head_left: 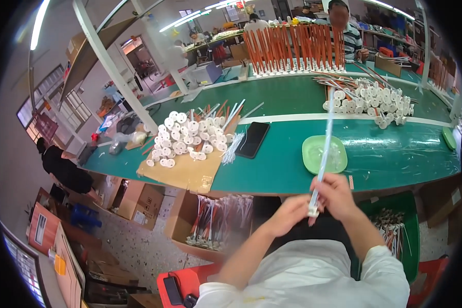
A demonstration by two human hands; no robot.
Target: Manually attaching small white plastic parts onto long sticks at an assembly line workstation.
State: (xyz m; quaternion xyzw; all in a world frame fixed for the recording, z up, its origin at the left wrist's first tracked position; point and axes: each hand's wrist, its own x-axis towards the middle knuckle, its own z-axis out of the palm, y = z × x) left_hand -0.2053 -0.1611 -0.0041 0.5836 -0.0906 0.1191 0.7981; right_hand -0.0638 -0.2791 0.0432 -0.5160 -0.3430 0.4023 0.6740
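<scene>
A long pale blue-white stick (325,156) stands tilted upward in front of me, with a small white end piece (313,209) at its bottom. My right hand (337,197) is closed round the lower part of the stick. Beside it, my left hand (291,214) is closed at the white end piece; its fingertips are partly hidden. Just behind the stick sits a light green bowl (309,160) with small clear bits in it.
Left on the table, cardboard (182,174) bears a heap of white round-ended sticks (190,133), beside white strings (233,149) and a black phone (253,139). Another heap (380,100) lies at the right. Orange sticks (292,49) stand farther back, near a person (351,41). Filled boxes (182,218) sit below.
</scene>
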